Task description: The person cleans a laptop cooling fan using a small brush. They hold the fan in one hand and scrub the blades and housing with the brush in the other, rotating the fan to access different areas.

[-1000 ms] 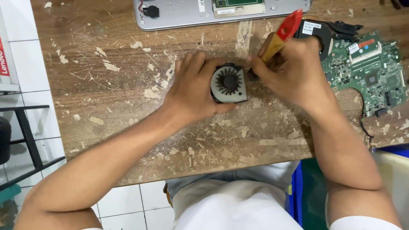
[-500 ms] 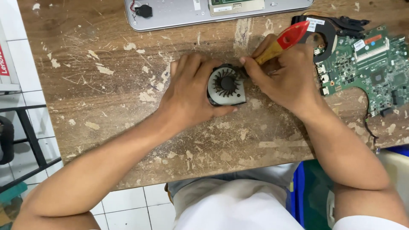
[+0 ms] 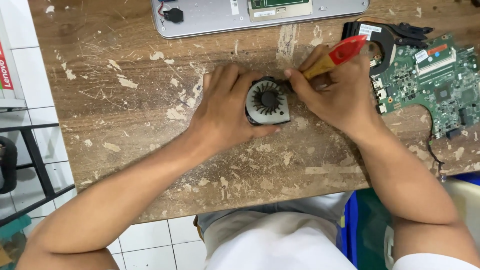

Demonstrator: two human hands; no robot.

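We are brushing the little fan (image 3: 268, 101), which sits mid-table just left of the green board (image 3: 435, 80). Our left hand (image 3: 225, 112) grips the fan; our right hand (image 3: 340, 95) pinches the brush (image 3: 334, 56), bristles probably at the fan's edge. Next, gentle sweeps.

From where I stand, the left half of the scarred wooden desk (image 3: 125, 125) lies open, with bare boards running from the near edge up to the grey laptop base (image 3: 260, 15) that blocks the far edge. The middle is taken up: both hands, the left hand (image 3: 225, 112) and the right hand (image 3: 337, 95), crowd round the small cooling fan (image 3: 267, 102), and the red-handled brush (image 3: 335, 55) juts up over it. To the right the green circuit board (image 3: 435, 80) and the black heatsink (image 3: 390, 37) fill the corner, leaving only a narrow strip of bare wood along the near edge.
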